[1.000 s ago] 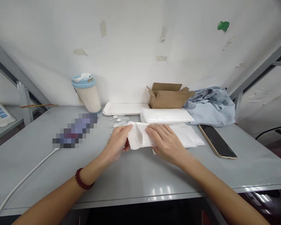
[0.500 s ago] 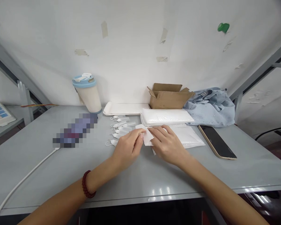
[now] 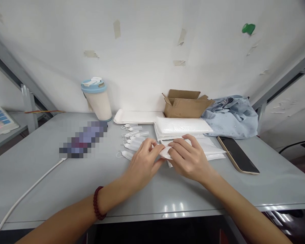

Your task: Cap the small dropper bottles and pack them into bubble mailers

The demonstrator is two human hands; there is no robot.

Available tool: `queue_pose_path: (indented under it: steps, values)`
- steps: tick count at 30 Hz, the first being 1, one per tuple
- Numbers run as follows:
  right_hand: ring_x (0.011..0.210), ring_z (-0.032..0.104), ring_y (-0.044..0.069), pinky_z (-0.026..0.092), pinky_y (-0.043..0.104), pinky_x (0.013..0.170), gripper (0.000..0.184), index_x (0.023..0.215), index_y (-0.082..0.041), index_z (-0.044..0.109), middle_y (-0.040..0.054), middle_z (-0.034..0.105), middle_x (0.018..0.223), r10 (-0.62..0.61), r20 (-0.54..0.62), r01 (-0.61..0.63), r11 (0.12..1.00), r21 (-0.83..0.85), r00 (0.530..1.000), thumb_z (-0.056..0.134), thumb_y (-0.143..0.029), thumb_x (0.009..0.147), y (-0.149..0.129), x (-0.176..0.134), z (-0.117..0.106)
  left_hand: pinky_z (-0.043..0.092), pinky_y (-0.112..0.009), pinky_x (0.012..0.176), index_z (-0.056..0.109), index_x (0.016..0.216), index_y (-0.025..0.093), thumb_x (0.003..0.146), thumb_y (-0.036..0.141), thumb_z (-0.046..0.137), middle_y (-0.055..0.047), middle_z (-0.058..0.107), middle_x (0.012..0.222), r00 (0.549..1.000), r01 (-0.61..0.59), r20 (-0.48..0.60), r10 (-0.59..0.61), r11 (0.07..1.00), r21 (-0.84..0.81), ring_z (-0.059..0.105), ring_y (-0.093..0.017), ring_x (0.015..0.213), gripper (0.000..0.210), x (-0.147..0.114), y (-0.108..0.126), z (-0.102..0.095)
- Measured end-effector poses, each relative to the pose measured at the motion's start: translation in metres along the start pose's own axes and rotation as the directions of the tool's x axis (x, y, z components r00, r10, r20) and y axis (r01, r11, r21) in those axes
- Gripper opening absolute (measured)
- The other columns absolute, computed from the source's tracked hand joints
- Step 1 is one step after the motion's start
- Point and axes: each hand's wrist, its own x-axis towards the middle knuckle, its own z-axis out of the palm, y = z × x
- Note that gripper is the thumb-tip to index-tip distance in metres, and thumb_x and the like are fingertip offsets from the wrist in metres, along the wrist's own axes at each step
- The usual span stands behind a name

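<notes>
In the head view, my left hand and my right hand meet over the front of the desk. Both pinch a thin white sheet, paper or film; I cannot tell which. The fingers hide part of it, and a pointed white edge reaches out to the right behind my right hand. Left of my hands lie several small clear plastic tubes with looped white caps. Behind my right hand lie flat white packets, below a thicker stack of white plastic-wrapped sheets.
A long white tray-like packet and an open cardboard box stand against the wall. Blue cloth and a phone lie right. Left are a lidded cup, a pixelated item and a white cable.
My fingers have closed further over the white sheet, and less of it shows between them. A pointed white edge now sticks out right of my right hand. The view has shifted slightly.
</notes>
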Motion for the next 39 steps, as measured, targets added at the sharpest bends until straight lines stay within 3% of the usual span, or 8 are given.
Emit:
queue_pose_path:
  steps: [5,8,13,18,25,31,34,39]
  values:
    - [0.08,0.059,0.018,0.041,0.037,0.082,0.014,0.079,-0.015,0.059,0.0043,0.066,0.074,-0.036,-0.043,0.032,0.997,-0.073,0.998,0.049,-0.006,0.083,-0.003,0.001,-0.011,0.043,-0.027,0.069,0.055,0.093,0.018,0.09,0.014,0.047,-0.003,0.057,0.092,1.0,0.006,0.014,-0.002,0.961,-0.275,0.051,-0.014,0.079,0.01,0.005,0.002,-0.001]
    - [0.079,0.058,0.015,0.037,0.037,0.086,0.019,0.079,-0.019,0.058,0.0016,0.065,0.074,-0.008,-0.03,0.006,0.997,-0.075,1.0,0.046,-0.006,0.085,0.0,0.002,-0.014,0.036,-0.025,0.056,0.049,0.072,0.018,0.089,0.028,0.052,0.003,0.048,0.067,0.978,0.207,0.092,-0.185,0.886,-0.415,0.043,-0.011,0.061,0.02,0.008,0.009,0.001]
    - [0.076,0.055,0.015,0.035,0.036,0.083,0.019,0.075,-0.019,0.055,0.0002,0.061,0.069,0.06,0.099,-0.064,0.997,0.036,0.993,0.047,-0.01,0.09,0.011,0.002,-0.005,0.037,-0.024,0.048,0.044,0.067,0.02,0.083,0.047,0.057,0.007,0.044,0.052,0.851,0.526,0.379,-0.364,0.592,-0.611,0.044,-0.009,0.046,0.035,0.01,0.013,0.009]
    - [0.074,0.05,0.016,0.032,0.035,0.08,0.022,0.074,-0.017,0.058,0.002,0.058,0.067,0.062,0.188,-0.063,0.998,-0.001,0.98,0.047,-0.015,0.093,0.019,-0.003,0.014,0.049,-0.026,0.058,0.054,0.076,0.017,0.08,0.039,0.062,0.004,0.056,0.059,0.772,0.634,0.517,-0.37,0.398,-0.662,0.058,-0.012,0.054,0.024,0.011,0.006,0.016]
    - [0.076,0.046,0.019,0.029,0.034,0.075,0.021,0.071,-0.016,0.06,0.0056,0.06,0.074,0.153,0.163,-0.139,0.986,-0.097,0.975,0.054,-0.021,0.091,0.027,-0.011,0.03,0.049,-0.026,0.057,0.06,0.079,0.014,0.082,0.031,0.061,-0.001,0.063,0.059,0.693,0.721,0.618,-0.371,0.364,-0.59,0.059,-0.012,0.053,0.018,0.009,0.007,0.02]
    - [0.073,0.046,0.019,0.029,0.03,0.065,0.01,0.079,-0.015,0.06,0.0073,0.061,0.081,0.234,0.198,-0.224,0.972,-0.074,0.952,0.06,-0.022,0.087,0.026,-0.011,0.031,0.052,-0.025,0.064,0.06,0.07,0.013,0.082,0.023,0.062,-0.003,0.066,0.058,0.623,0.774,0.638,-0.452,0.24,-0.586,0.063,-0.012,0.056,0.015,0.01,0.007,0.02]
    - [0.064,0.047,0.016,0.029,0.029,0.063,0.015,0.077,-0.014,0.06,0.0054,0.06,0.073,0.233,0.234,-0.227,0.972,-0.051,0.944,0.055,-0.021,0.089,0.024,-0.011,0.03,0.054,-0.028,0.073,0.063,0.071,0.012,0.082,0.022,0.063,-0.003,0.068,0.063,0.625,0.757,0.631,-0.46,0.161,-0.633,0.067,-0.013,0.062,0.014,0.013,0.006,0.018]
    - [0.06,0.053,0.015,0.029,0.028,0.062,0.023,0.073,-0.014,0.06,0.0044,0.06,0.067,0.24,0.305,-0.248,0.969,-0.013,0.922,0.05,-0.023,0.092,0.022,-0.011,0.03,0.051,-0.031,0.092,0.07,0.085,0.012,0.08,0.021,0.065,-0.008,0.073,0.091,0.701,0.68,0.619,-0.354,0.069,-0.73,0.068,-0.016,0.088,0.012,0.02,0.001,0.01]
